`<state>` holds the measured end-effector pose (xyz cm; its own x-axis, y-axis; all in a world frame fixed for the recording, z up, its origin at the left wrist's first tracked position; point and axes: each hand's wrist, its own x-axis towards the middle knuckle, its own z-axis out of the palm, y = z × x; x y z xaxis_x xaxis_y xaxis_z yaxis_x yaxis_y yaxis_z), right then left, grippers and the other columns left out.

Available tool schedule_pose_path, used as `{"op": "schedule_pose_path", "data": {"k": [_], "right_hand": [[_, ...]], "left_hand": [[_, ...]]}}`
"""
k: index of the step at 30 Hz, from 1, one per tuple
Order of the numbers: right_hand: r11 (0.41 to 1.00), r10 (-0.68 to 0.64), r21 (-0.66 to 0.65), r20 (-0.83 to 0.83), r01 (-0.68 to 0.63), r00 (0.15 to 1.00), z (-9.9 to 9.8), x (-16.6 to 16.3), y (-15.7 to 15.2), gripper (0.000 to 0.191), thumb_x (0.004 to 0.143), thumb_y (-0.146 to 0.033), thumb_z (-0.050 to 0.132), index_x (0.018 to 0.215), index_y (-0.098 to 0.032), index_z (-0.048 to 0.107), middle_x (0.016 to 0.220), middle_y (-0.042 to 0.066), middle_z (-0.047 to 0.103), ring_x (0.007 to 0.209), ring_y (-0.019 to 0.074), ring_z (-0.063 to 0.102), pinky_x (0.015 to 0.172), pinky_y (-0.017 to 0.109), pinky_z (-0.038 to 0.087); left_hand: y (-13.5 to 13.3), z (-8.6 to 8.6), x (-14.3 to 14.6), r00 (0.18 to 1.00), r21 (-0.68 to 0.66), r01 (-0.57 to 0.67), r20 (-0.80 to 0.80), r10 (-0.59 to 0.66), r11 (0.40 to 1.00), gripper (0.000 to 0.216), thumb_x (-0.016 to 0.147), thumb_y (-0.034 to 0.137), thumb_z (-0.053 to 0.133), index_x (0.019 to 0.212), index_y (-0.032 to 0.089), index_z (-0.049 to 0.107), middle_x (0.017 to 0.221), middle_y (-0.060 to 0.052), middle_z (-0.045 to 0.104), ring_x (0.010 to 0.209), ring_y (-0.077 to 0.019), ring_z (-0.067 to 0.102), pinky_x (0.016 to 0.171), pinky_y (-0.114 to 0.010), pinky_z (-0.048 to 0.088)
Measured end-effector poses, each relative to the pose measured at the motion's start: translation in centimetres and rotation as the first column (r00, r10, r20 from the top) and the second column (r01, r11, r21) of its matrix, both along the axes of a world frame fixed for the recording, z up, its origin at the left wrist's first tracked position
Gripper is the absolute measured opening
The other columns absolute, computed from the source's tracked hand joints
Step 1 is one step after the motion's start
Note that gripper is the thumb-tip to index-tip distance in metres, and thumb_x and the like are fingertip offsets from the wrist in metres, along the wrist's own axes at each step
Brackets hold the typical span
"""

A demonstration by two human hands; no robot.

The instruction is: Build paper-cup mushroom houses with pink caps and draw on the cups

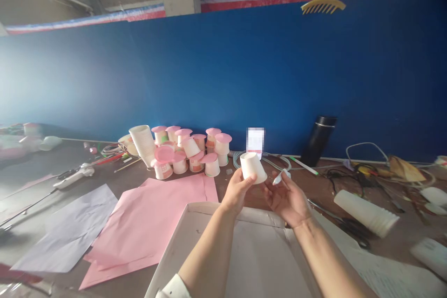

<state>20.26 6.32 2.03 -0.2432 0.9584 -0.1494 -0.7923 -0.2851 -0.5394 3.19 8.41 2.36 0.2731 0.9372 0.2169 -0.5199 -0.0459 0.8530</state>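
My left hand [236,191] is closed round a white paper cup [253,166], held upside down and tilted above the table. My right hand [286,198] is just to its right, palm up, with a white pen or marker [281,176] pinched between its fingers. Both hands hover over the far edge of a shallow white cardboard box lid [195,228] that lies in front of me.
Pink paper sheets [146,223] and a pale lilac sheet [70,233] lie at the left. Several cups with pink lids [195,151] cluster at the back beside a stack of white cups [143,142]. Another cup stack [366,213], scissors [345,226], cables and a black flask [319,140] are at the right.
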Motion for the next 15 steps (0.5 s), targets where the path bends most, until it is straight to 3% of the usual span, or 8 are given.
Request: {"op": "schedule_pose_path", "data": {"k": [2, 5, 11, 15], "right_hand": [[0.999, 0.035, -0.009, -0.03, -0.035, 0.999, -0.03, 0.12, -0.06, 0.014, 0.086, -0.037, 0.08, 0.092, -0.025, 0.076, 0.099, 0.005, 0.077, 0.091, 0.0175, 0.074, 0.078, 0.028, 0.063], [0.998, 0.048, -0.029, -0.055, -0.05, 0.997, -0.07, 0.09, -0.17, 0.013, 0.087, -0.036, 0.079, 0.096, -0.026, 0.076, 0.093, 0.003, 0.077, 0.079, 0.0142, 0.073, 0.07, 0.025, 0.062], [0.989, 0.114, -0.092, -0.049, -0.119, 0.992, 0.07, -0.32, -0.39, 0.019, 0.083, -0.034, 0.083, 0.098, -0.023, 0.077, 0.085, 0.003, 0.076, 0.072, 0.0132, 0.071, 0.058, 0.02, 0.058], [0.993, 0.045, -0.104, -0.054, -0.051, 0.998, 0.23, -0.6, -0.26, 0.015, 0.081, -0.027, 0.084, 0.092, -0.019, 0.077, 0.078, 0.001, 0.075, 0.065, 0.011, 0.07, 0.054, 0.016, 0.056]], "left_hand": [[-0.08, 0.13, -0.08, 0.996, -0.056, 0.029, 0.083, -0.024, 0.998, 0.055, 0.078, 0.051, 0.081, 0.116, 0.015, 0.067, 0.118, -0.014, 0.069, 0.111, -0.029, 0.065, 0.098, -0.042, 0.051], [-0.27, 0.23, -0.04, 0.994, -0.103, 0.017, 0.111, -0.006, 0.995, 0.054, 0.078, 0.051, 0.081, 0.117, 0.017, 0.067, 0.119, -0.013, 0.068, 0.107, -0.0278, 0.066, 0.094, -0.043, 0.053], [-0.2, 0.23, 0.22, 0.996, -0.097, -0.059, 0.064, 0.065, 0.994, 0.059, 0.073, 0.05, 0.085, 0.119, 0.018, 0.067, 0.115, -0.012, 0.069, 0.1, -0.0258, 0.067, 0.09, -0.04, 0.055], [-0.34, 0.36, 0.62, 0.995, -0.054, -0.092, 0.02, 0.093, 0.994, 0.06, 0.068, 0.046, 0.09, 0.116, 0.016, 0.071, 0.111, -0.012, 0.071, 0.105, -0.0267, 0.066, 0.092, -0.036, 0.053]]}}
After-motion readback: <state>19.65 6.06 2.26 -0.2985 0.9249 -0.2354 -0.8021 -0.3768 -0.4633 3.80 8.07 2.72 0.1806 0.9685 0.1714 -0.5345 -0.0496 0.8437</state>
